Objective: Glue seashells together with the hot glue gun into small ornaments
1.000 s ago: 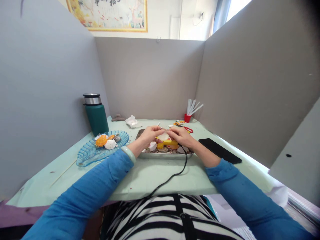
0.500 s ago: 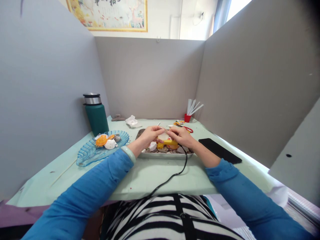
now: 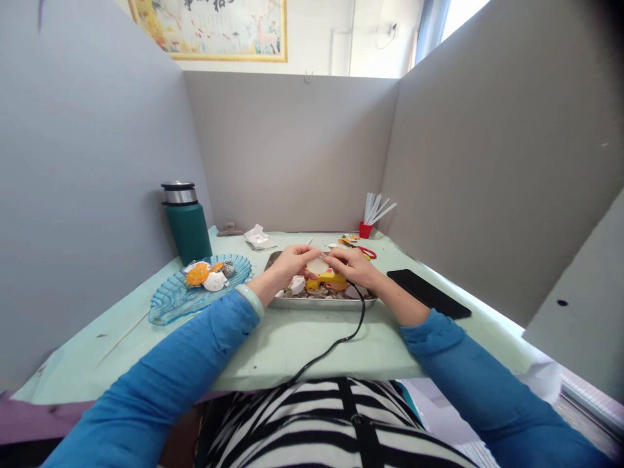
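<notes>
Both my hands meet over a metal tray [image 3: 312, 303] of shells in the middle of the table. My left hand [image 3: 287, 265] and my right hand [image 3: 351, 266] pinch a pale flat shell [image 3: 317, 266] between their fingertips. Just below the shell a yellow corded tool [image 3: 325, 280] lies in the tray, and its black cable [image 3: 341, 338] runs toward my body. Several small shells, among them a white one [image 3: 297, 285], lie in the tray under my hands.
A blue glass dish [image 3: 170, 302] with orange and white shells stands at the left, a green flask [image 3: 187, 223] behind it. A black phone [image 3: 429, 294] lies at the right. A red cup of white sticks [image 3: 366, 225], scissors [image 3: 363, 250] and crumpled paper [image 3: 257, 237] sit at the back. Grey partitions enclose the desk.
My fingers have shifted slightly on the pale shell; otherwise the hands stay in place over the tray.
</notes>
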The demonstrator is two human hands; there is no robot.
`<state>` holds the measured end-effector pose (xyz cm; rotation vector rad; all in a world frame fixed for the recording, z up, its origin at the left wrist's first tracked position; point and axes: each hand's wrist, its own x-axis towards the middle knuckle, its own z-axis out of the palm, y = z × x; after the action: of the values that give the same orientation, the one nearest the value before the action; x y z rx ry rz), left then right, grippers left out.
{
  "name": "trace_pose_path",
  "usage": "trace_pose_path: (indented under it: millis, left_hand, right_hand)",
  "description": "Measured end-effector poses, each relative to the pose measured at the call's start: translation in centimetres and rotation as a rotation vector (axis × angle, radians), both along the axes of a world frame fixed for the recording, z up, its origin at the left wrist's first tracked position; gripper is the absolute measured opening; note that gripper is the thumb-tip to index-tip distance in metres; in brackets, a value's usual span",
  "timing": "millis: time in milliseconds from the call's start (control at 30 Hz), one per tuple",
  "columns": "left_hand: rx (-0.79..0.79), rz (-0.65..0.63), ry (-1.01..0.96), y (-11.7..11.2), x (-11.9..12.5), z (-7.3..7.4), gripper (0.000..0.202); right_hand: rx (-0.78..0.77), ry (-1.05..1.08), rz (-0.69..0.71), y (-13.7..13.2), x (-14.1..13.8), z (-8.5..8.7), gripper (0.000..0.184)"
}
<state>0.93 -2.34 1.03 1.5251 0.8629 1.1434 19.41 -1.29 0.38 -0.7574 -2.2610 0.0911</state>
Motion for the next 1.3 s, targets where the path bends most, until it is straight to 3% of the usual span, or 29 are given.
trace_pose_path:
  millis: [267, 1000, 1300]
  left_hand:
    - [0.019, -0.047, 0.038, 0.14, -0.24, -0.18, 0.035]
    - [0.012, -0.031, 0.088, 0.30, -0.46, -0.23, 0.033]
    - [0.020, -0.014, 0.040, -0.07, -0.07, 0.00, 0.033]
  right_hand:
    - [-0.008, 0.000, 0.011, 0.09, -0.01, -0.11, 0.038]
    - [-0.053, -0.009, 0.055, 0.14, -0.01, -0.12, 0.037]
    - [-0.024, 0.090, -0.044, -0.16, -0.13, -0.02, 0.034]
